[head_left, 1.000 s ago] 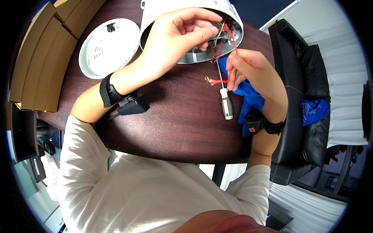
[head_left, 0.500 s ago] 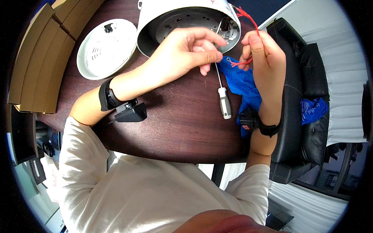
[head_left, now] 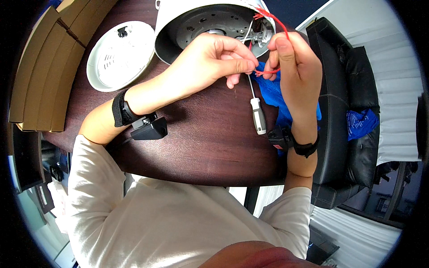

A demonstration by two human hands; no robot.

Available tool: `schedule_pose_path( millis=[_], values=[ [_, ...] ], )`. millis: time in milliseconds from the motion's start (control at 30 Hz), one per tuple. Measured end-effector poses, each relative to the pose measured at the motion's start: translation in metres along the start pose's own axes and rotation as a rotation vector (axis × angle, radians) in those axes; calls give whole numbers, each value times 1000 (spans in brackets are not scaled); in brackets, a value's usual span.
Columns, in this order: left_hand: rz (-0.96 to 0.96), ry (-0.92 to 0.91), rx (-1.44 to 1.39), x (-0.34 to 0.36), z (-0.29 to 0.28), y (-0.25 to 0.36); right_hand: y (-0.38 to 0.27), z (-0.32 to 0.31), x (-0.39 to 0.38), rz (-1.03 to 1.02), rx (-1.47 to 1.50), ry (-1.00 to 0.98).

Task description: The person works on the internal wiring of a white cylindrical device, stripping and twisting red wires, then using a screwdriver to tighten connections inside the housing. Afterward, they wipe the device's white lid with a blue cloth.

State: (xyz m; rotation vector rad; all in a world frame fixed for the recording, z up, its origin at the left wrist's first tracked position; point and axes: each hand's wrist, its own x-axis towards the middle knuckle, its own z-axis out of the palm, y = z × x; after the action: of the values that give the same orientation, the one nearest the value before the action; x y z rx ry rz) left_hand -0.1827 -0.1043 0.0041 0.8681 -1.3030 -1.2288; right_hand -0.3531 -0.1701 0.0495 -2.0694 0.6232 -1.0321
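At far left I have cardboard boxes (head_left: pixel 47 71), then a white lid (head_left: pixel 118 56) lying on the dark table (head_left: pixel 210 147). Right of it a white casing (head_left: pixel 172 12) lies on its side, its dark mouth toward me, metal parts showing inside.

The red wire (head_left: pixel 280 23) is up in the air in front of the right edge of that mouth, bent in a curve, its upper end splayed into several strands and its lower end beside the left fingertips. I judge it very light and limp, springy enough to hold a bend, with smooth covering that might slip a little. The splayed ends look like the delicate part, so I would take hold along the middle, where the strands run together.

As for grip, my left hand (head_left: pixel 228 58) has thumb and forefinger brought together right by the lower end; I cannot tell whether they pinch a strand or only sit against it. Below those fingers lies the screwdriver (head_left: pixel 258 117), handle toward me, and right of it a blue cloth (head_left: pixel 271 91). My right hand (head_left: pixel 292 56) is curled closed, thumb pressed against the fingers, grasping the wire at mid-length, with both ends sticking out to the left. Beyond it is a black sofa (head_left: pixel 331 96) with a blue bag (head_left: pixel 361 125).
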Motion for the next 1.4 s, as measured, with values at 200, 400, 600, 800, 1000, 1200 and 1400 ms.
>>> schedule_pose_path(
  millis=[200, 400, 600, 800, 1000, 1200, 1400],
  values=[
    [-41, 16, -15, 0, 2, 3, 0, 0, -1, -37, -36, -1],
    [-91, -24, 14, 0, 1, 5, -1, 1, -3, -80, -83, -6],
    [-102, -11, 10, 0, 1, 1, -2, 2, -6, -129, -103, -20],
    [-45, 19, 99, -3, 3, 6, 1, 2, -6, -165, -89, -12],
    [100, 99, 184, -3, 3, 8, -4, 6, -5, -2, 38, 2],
    [177, 213, 247, -4, 3, 8, 7, 0, -4, 88, -238, -147],
    [200, 285, 320, -4, 3, 5, 5, -3, -3, 138, -55, -340]
  ],
)
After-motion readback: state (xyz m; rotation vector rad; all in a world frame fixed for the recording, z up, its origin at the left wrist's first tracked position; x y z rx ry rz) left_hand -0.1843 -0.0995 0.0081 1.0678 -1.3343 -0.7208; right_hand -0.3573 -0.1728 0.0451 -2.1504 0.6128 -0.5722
